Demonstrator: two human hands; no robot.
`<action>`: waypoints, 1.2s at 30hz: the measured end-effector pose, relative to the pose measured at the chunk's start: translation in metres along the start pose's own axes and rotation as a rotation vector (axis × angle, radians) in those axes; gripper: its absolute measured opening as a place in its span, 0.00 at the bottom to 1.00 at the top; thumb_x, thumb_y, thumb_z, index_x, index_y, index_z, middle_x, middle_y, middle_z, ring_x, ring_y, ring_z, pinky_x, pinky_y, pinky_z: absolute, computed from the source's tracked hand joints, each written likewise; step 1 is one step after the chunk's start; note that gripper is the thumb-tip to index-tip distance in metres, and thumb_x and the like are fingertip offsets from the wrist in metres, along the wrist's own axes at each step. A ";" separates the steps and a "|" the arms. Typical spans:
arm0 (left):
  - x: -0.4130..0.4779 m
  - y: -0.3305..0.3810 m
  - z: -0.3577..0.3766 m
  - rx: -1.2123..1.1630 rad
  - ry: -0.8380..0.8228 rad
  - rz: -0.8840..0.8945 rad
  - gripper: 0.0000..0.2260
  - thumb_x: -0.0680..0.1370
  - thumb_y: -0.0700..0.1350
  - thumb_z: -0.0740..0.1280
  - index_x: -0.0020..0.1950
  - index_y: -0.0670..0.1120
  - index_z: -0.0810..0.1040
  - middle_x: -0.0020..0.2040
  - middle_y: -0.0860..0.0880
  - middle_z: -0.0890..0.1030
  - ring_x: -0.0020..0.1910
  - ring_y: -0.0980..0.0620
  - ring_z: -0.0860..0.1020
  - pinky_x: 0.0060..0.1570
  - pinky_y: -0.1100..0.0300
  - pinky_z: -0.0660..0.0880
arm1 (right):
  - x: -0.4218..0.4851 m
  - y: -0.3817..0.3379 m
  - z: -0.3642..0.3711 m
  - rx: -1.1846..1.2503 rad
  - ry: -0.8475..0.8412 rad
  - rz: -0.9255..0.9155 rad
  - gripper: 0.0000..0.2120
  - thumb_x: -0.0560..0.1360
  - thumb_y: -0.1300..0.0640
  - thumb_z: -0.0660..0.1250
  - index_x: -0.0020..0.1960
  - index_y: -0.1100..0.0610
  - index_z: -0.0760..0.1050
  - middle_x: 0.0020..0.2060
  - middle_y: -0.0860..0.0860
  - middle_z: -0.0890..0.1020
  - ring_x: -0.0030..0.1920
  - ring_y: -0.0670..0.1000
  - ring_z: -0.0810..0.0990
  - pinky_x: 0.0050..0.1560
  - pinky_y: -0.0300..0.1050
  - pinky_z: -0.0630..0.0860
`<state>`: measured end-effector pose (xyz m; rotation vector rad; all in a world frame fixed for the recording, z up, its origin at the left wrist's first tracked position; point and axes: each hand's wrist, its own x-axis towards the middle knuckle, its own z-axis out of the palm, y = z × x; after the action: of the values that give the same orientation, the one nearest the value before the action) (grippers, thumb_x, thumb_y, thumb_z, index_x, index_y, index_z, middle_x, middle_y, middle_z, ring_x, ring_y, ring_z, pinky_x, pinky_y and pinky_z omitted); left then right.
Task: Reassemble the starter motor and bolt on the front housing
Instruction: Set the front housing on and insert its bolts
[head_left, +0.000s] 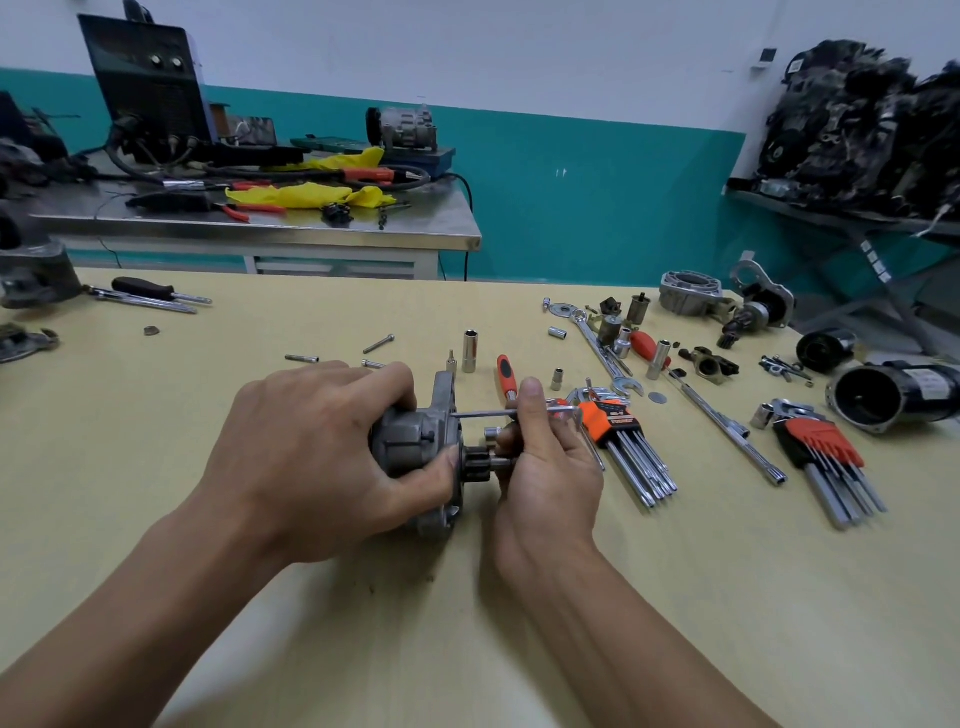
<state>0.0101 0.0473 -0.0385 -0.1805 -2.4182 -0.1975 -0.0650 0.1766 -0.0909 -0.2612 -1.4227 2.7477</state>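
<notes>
In the head view, your left hand (322, 457) is wrapped round the grey body of the starter motor (410, 447), fingers and thumb curled firmly on it. It holds the motor on its side over the middle of the table (467, 649). Your right hand (545, 462) pinches a long hex key (488, 413) between the raised thumb and curled fingers. The shaft runs level to the left, and its tip meets the upper edge of the front housing (445, 392), just above the small gear (475, 460) that points at your right palm.

If the key sits shallow or at a slant, the first hard turn could round the bolt head, or slip and drive your knuckles into the gear. If your left grip slackens, the motor will roll with the key instead of resisting it. Loose bolts (379, 344) lie on the table beyond your left hand. If those belong to this housing, fully tightening one bolt first could pull the housing crooked.

The key's tip seems to be in a bolt, but the head is too small to make out. Your left palm covers the back of the motor, and your hands hide the housing's lower edge, so you cannot count the bolts already in.
</notes>
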 end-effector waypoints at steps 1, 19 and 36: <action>0.000 0.000 0.000 -0.001 -0.001 -0.001 0.18 0.66 0.66 0.62 0.37 0.51 0.74 0.28 0.55 0.73 0.28 0.48 0.70 0.28 0.56 0.72 | 0.001 0.000 0.000 0.017 0.013 0.016 0.16 0.70 0.48 0.75 0.25 0.51 0.80 0.23 0.47 0.75 0.30 0.48 0.72 0.42 0.49 0.73; 0.002 0.000 0.001 0.004 -0.016 -0.029 0.18 0.66 0.67 0.62 0.36 0.52 0.74 0.27 0.54 0.73 0.28 0.46 0.70 0.28 0.58 0.69 | 0.004 0.003 0.000 0.036 -0.005 0.021 0.14 0.71 0.56 0.76 0.27 0.54 0.81 0.25 0.49 0.75 0.33 0.50 0.73 0.46 0.54 0.73; 0.004 0.001 0.002 0.024 -0.024 -0.040 0.19 0.66 0.67 0.61 0.37 0.52 0.73 0.28 0.54 0.73 0.27 0.46 0.71 0.28 0.57 0.69 | 0.007 0.002 0.001 0.050 -0.011 0.009 0.19 0.71 0.55 0.76 0.22 0.52 0.77 0.22 0.47 0.74 0.25 0.44 0.72 0.37 0.45 0.72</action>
<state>0.0065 0.0486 -0.0373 -0.1247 -2.4488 -0.1847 -0.0718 0.1758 -0.0927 -0.2511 -1.3568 2.7916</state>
